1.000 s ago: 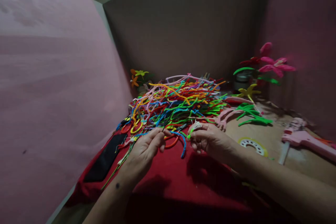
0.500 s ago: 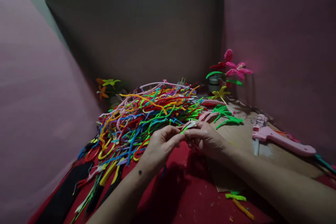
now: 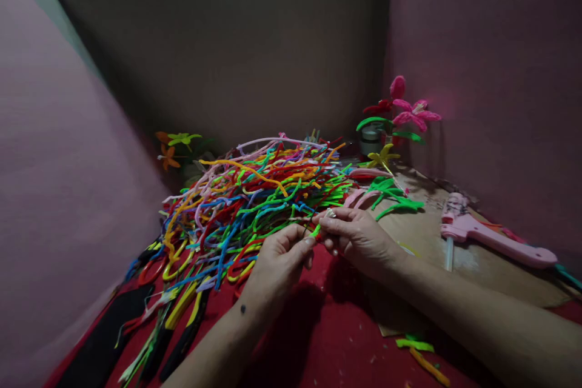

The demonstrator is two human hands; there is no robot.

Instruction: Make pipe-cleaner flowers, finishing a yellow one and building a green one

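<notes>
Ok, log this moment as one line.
left hand: pinching green piece | right hand: gripping its white-tufted end | behind: pipe cleaner pile | far right: pink glue gun

pink glue gun (image 3: 493, 241), pink flower (image 3: 411, 113)

Red cloth (image 3: 327, 345), pipe-cleaner heap (image 3: 254, 194), cardboard sheet (image 3: 477, 270) bearing pink glue gun (image 3: 495, 242), green scraps (image 3: 413, 344)

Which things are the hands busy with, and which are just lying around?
In hand:
left hand
right hand
green bit with a white tuft, pinched between both hands

Lying about:
pipe-cleaner pile
glue gun
pink flower
yellow flower
green leaves
scraps on the red cloth
</notes>
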